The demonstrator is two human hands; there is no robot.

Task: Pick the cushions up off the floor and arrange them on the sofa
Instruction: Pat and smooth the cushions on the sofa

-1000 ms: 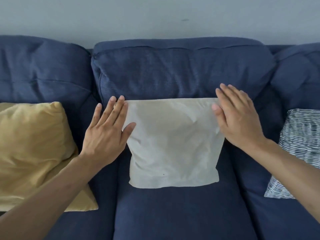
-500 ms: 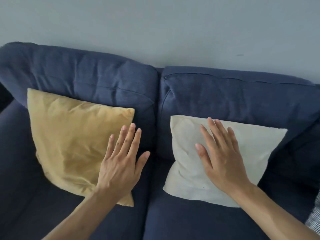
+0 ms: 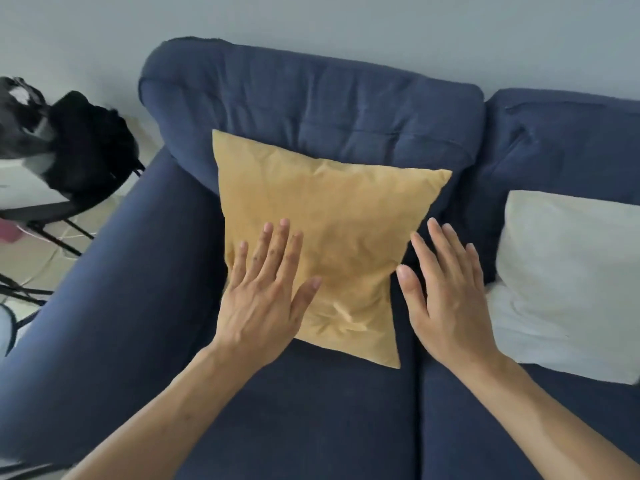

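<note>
A yellow cushion leans against the back of the dark blue sofa on its left seat. My left hand lies flat and open over the cushion's lower left part. At the cushion's lower right edge my right hand is open too, fingers spread, over the gap between the seats. A white cushion leans on the middle seat at the right, partly cut off by the frame.
The sofa's left armrest runs along the left. Beyond it a folding chair holds a black bag and other items, with cables on the pale floor.
My view and both hands have shifted left, from the white cushion to the yellow one. My right hand has left the white cushion; my left hand now rests on the yellow one.
</note>
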